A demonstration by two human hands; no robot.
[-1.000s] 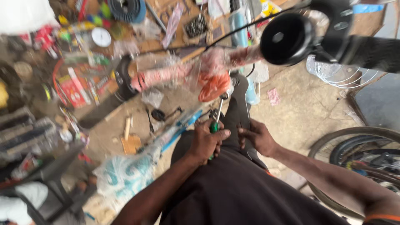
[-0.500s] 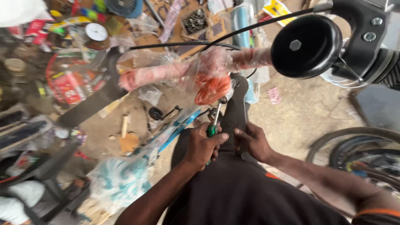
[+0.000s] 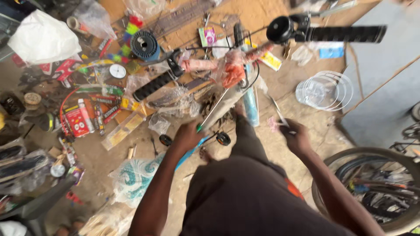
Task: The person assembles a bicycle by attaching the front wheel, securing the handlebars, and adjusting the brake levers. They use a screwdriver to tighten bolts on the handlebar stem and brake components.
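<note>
Left hand (image 3: 187, 136) clamped on green-handled screwdriver (image 3: 214, 111) – right hand (image 3: 295, 137) closed, apparently pinching a thin tool (image 3: 276, 110); hands apart.

L hand (image 3: 187, 136) fisted, fingers curled tight in a grip, knuckles up; L forearm bare, running up from the bottom edge, elbow bent. R hand (image 3: 295, 139) also curled shut, pinching w/ thumb & fingers; R arm extended diag. from bottom right. Hands well apart, either side of torso.
</note>
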